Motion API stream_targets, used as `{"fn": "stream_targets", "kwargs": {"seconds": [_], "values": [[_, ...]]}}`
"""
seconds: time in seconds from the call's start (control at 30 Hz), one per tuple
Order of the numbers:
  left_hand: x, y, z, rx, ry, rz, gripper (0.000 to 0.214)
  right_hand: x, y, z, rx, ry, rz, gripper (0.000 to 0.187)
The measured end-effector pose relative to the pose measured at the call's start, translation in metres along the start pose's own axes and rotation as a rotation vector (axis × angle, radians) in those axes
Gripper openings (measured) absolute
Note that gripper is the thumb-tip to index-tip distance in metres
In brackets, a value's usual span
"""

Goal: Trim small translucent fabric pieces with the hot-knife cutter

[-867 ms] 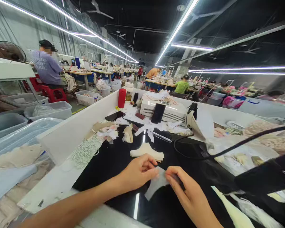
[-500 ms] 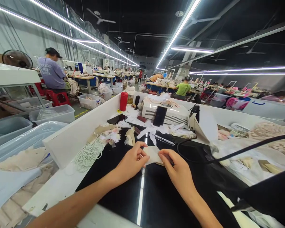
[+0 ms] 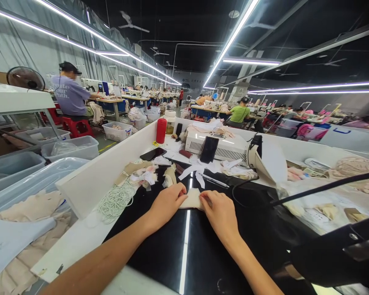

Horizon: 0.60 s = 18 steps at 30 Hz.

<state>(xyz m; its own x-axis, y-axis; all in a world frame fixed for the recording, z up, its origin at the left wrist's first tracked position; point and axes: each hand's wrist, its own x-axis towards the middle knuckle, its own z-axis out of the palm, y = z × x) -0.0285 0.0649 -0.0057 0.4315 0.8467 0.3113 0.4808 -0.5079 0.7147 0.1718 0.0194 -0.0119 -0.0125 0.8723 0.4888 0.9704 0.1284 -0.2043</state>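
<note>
Here: right hand (image 3: 219,213) half-curled, fingertips at cream piece's (image 3: 191,199) right end | left hand (image 3: 169,203) likewise at left end; firm pinch or light touch, cannot tell | piece between them on black tabletop (image 3: 160,250), long axis left-to-right | white strips (image 3: 199,174) just beyond

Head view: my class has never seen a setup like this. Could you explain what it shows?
There is no robot here. The left hand and right hand are a person's own, bare, seen by a camera worn on the head, looking forward and down. Together they pinch a cream piece, apparently fabric, by its opposite ends, over a black work surface. Whether it is lifted, I cannot tell. Around it lie pale green cord, white strips, a pen and a dark phone.
</note>
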Motion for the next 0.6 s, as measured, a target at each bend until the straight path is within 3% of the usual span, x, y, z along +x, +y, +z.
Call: {"fn": "stream_targets", "kwargs": {"seconds": [0.33, 0.47, 0.6], "values": [[-0.002, -0.003, 0.004, 0.171, -0.023, 0.050, 0.005, -0.005, -0.001, 0.005, -0.033, 0.097, -0.041, 0.009], [-0.003, -0.005, 0.003, 0.195, 0.006, 0.089, 0.004, -0.012, -0.006, -0.014, 0.013, 0.206, -0.081, 0.022], [-0.006, -0.004, 0.000, 0.203, 0.033, 0.134, 0.008, -0.045, -0.002, -0.042, 0.075, 0.236, -0.162, 0.027]]}}
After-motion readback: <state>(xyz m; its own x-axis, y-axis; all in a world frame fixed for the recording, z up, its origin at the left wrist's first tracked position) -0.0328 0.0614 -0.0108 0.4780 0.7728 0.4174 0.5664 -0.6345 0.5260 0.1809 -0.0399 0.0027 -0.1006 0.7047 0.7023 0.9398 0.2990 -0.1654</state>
